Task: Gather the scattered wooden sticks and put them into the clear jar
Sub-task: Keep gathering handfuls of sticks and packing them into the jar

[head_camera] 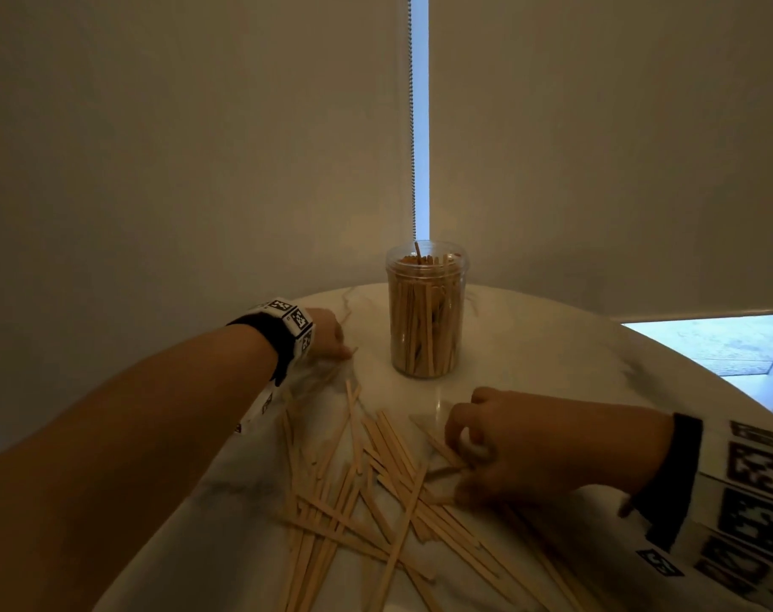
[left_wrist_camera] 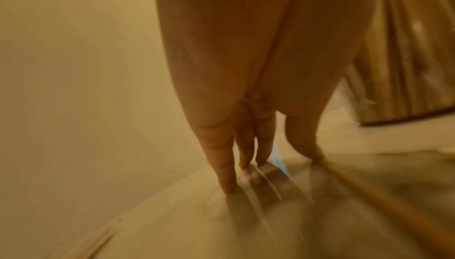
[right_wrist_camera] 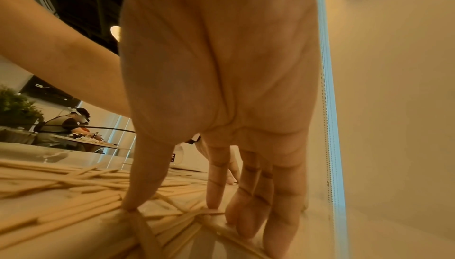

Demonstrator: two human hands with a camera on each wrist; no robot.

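Note:
A clear jar [head_camera: 426,311], packed with upright wooden sticks, stands at the back of the round table; in the left wrist view the jar [left_wrist_camera: 406,49] is close on the right. Several loose sticks [head_camera: 367,492] lie crisscrossed in front of it. My left hand [head_camera: 338,346] reaches down left of the jar with straight fingers [left_wrist_camera: 227,175]; its thumb tip touches the end of one stick [left_wrist_camera: 384,201]. My right hand [head_camera: 457,461] arches over the pile's right side. Its thumb and fingertips [right_wrist_camera: 213,195] press spread apart on the sticks [right_wrist_camera: 74,181], enclosing none.
The white marble table [head_camera: 552,346] curves away at left and right. A roller blind with a bead chain [head_camera: 413,125] hangs right behind the jar. In the right wrist view another person [right_wrist_camera: 71,123] sits at a far table.

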